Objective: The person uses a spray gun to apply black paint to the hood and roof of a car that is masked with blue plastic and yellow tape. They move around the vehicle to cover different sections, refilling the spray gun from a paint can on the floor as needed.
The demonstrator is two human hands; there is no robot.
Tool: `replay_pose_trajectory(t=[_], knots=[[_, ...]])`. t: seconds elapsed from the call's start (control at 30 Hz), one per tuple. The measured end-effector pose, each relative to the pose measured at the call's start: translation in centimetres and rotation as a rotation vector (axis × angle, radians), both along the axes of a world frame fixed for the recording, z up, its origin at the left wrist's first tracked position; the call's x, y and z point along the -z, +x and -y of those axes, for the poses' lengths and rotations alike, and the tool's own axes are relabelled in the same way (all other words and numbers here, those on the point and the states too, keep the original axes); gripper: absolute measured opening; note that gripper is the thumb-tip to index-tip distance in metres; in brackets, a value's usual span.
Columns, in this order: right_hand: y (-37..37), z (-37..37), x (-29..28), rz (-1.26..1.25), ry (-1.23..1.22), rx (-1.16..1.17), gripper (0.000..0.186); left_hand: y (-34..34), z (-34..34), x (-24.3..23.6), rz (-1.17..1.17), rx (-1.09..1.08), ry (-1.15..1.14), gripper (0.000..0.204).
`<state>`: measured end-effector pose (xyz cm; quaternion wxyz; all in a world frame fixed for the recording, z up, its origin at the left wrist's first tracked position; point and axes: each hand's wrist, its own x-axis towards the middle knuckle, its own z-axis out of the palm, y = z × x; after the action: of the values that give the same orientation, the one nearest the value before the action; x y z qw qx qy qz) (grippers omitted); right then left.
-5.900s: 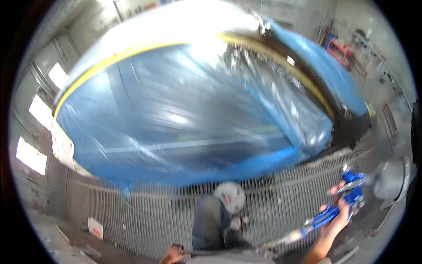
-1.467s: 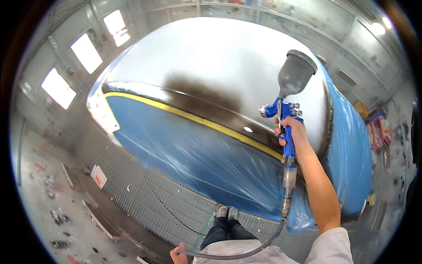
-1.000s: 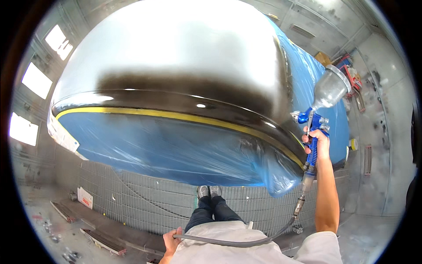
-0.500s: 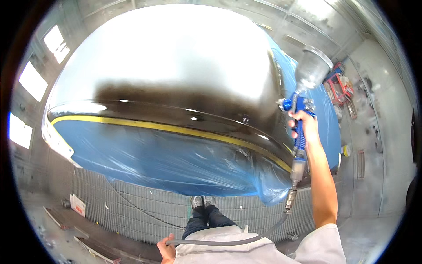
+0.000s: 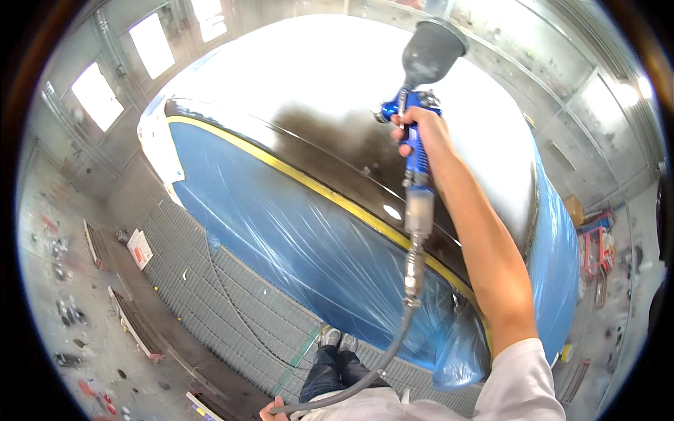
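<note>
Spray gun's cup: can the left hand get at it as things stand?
Probably not: the left hand is low, at the picture's lower edge, holding the grey hose, while the cup is far ahead, atop the blue spray gun in the outstretched right hand.

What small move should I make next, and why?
Perhaps sweep the spray gun left along the hazy upper edge of the dark patch, which fades into the pale panel. The right hand grips the gun, nozzle facing left; the left hand holds the hose.

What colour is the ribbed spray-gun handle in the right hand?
Blue; the ribbed blue handle shows best in the head view.
</note>
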<state>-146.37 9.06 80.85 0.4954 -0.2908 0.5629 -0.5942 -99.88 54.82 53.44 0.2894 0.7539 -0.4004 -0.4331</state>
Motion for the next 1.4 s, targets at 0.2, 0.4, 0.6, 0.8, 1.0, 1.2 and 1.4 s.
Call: replay_pose_trajectory(t=[0.2, 0.4, 0.6, 0.8, 1.0, 1.2, 1.4], knots=[[4.1, 7.7, -0.3, 0.215, -0.188, -0.174, 0.019, -2.7, 0.1, -2.1, 0.047, -0.061, -0.106, 0.017], [0.4, 5.3, 0.4, -0.067, -0.022, -0.11, 0.018, -3.4, 1.2, -5.4, 0.043, -0.053, -0.063, 0.017], [-7.7, -5.5, 0.2, -0.136, 0.077, 0.112, 0.019, -4.0, 4.0, -5.9, -0.034, 0.127, -0.005, 0.026], [-16.1, -17.6, 0.3, -0.056, 0.124, 0.277, 0.023, -4.6, 7.1, -5.2, 0.094, 0.629, -0.131, 0.024], [-21.5, -27.1, -0.3, -0.057, 0.189, 0.428, 0.019, -5.8, 9.2, -2.6, 0.147, 0.92, -0.156, 0.014], [-25.1, -32.1, -1.0, -0.175, 0.285, 0.579, 0.011, -8.6, 10.3, -3.9, 0.067, 0.984, -0.012, 0.022], [-28.3, -32.3, -0.8, -0.533, 0.444, 0.773, 0.008, -10.3, 11.1, -4.7, 0.066, 0.951, 0.025, 0.024]])
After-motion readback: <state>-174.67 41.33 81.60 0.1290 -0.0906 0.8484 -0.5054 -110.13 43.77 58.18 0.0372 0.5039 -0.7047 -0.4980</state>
